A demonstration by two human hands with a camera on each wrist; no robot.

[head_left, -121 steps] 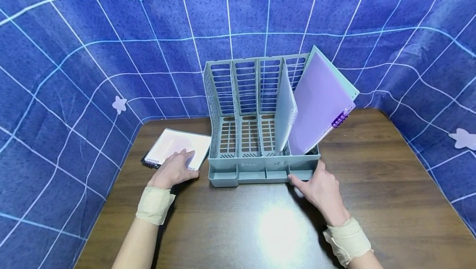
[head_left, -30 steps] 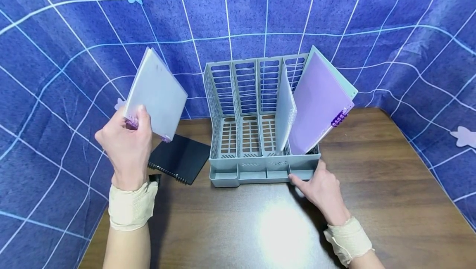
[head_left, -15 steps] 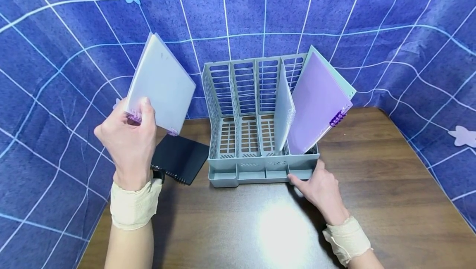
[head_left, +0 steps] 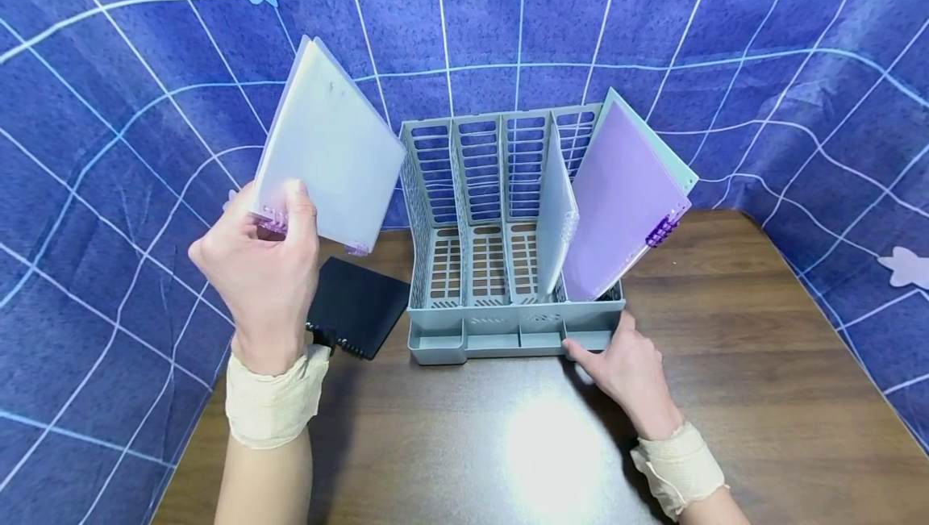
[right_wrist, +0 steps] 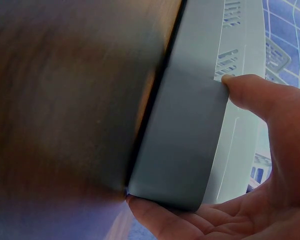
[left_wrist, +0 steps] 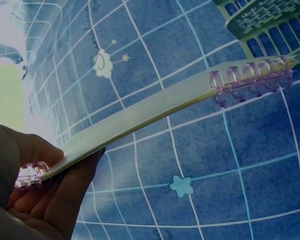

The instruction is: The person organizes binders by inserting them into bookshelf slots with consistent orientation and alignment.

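My left hand (head_left: 264, 275) pinches a translucent white notebook (head_left: 330, 146) with purple binding rings (left_wrist: 250, 80), thumb on one cover and fingers on the other. The notebook is tilted, raised above the table just left of a grey-green file organizer (head_left: 515, 319). My right hand (head_left: 624, 372) grips the organizer's front right corner; in the right wrist view its thumb (right_wrist: 252, 95) lies on the front tray's rim. A purple notebook (head_left: 617, 202) and a pale green one (head_left: 678, 162) lean in the rightmost slot. Left of them a translucent notebook (head_left: 557, 218) stands upright.
A black spiral notebook (head_left: 363, 303) lies flat on the wooden table (head_left: 450, 444), left of the organizer and partly behind my left wrist. Blue gridded cloth (head_left: 479, 33) hangs behind and at both sides.
My left hand has picked the white notebook off the black one, tilted it up, and lately moved it up and right toward the organizer. The right hand stays put.
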